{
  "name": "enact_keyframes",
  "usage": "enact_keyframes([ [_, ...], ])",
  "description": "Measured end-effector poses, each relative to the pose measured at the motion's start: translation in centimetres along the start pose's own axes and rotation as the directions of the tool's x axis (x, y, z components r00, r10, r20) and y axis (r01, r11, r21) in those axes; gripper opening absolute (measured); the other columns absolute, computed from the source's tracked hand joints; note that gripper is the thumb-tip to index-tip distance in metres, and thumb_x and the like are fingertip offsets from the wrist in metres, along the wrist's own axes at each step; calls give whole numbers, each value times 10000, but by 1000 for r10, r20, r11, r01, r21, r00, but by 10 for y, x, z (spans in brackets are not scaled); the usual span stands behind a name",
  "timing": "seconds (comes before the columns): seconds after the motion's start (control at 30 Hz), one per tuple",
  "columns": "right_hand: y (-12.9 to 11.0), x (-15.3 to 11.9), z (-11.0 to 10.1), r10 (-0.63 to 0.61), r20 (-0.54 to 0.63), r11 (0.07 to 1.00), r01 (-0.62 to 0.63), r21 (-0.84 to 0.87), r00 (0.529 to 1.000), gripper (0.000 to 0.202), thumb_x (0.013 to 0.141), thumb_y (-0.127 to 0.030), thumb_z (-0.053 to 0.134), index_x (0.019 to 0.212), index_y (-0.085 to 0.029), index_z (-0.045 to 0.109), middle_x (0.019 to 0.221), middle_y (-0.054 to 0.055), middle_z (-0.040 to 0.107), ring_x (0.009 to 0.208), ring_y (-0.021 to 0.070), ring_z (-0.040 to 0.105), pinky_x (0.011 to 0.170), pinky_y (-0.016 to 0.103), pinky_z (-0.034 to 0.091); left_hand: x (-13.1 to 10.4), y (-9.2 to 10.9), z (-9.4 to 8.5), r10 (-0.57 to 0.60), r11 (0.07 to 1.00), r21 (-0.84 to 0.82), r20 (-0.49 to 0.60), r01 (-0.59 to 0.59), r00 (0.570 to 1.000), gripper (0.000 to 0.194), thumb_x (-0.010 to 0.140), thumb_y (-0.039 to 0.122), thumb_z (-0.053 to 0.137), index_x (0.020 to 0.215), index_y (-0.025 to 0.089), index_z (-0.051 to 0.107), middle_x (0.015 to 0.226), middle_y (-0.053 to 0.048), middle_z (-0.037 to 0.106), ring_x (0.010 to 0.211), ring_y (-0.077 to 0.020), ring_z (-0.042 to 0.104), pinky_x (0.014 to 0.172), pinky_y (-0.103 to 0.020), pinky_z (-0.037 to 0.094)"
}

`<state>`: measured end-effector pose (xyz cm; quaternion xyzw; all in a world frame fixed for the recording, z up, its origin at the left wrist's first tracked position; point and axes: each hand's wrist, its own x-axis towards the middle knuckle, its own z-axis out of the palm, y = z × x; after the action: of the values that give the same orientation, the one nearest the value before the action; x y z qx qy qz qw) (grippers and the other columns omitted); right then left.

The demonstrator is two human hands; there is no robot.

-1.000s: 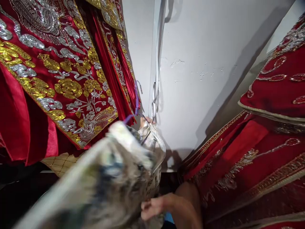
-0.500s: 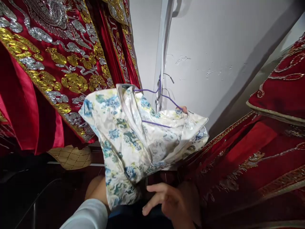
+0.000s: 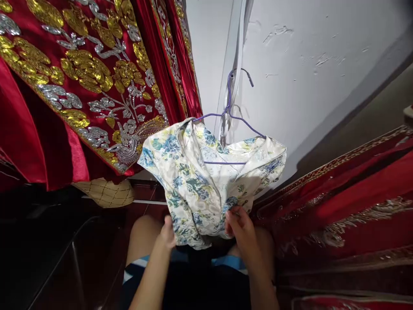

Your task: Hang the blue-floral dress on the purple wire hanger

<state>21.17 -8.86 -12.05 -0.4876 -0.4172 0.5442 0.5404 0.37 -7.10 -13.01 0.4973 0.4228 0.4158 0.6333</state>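
Observation:
A white short-sleeved top [image 3: 193, 185] with blue, green and yellow flowers hangs on a purple wire hanger [image 3: 228, 110] in front of the white wall. One crossbar of the hanger shows inside its open neckline. My left hand [image 3: 168, 232] is at the lower left edge of the top, its thumb in front and its other fingers hidden behind the cloth. At the front overlap, lower right, my right hand [image 3: 238, 221] pinches the fabric between thumb and fingers.
Red cloth with gold and silver embroidery [image 3: 90, 73] hangs at the left. More red beaded garments [image 3: 355, 206] hang at the right. A cream quilted piece [image 3: 108, 193] lies low on the left. A pale strip [image 3: 238, 51] runs down the wall.
The top now hangs straighter, with its hanger fully in view. My left hand has come out from behind it to its lower left edge. My right hand has risen and taken hold of the front.

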Motion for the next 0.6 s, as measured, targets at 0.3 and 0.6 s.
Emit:
enact_keyframes([
  [0.3,-6,-5,17,-112,90,954,132,-270,990,342,966,-475,519,721,-241,469,629,-41,466,585,152,449,572,284,380,-15,15,22,-4,999,45,-112,9,994,614,766,543,775,1271,204,690,1128,-110,766,1276,-341,605,1190,-527,365],
  [0.6,-11,-13,5,-84,87,937,109,-333,993,304,927,-342,501,645,-251,430,573,-32,433,562,168,414,551,300,331,-10,11,23,-74,997,-36,-207,68,976,596,684,468,860,1189,189,709,1184,-135,745,1234,-367,630,1097,-505,472],
])
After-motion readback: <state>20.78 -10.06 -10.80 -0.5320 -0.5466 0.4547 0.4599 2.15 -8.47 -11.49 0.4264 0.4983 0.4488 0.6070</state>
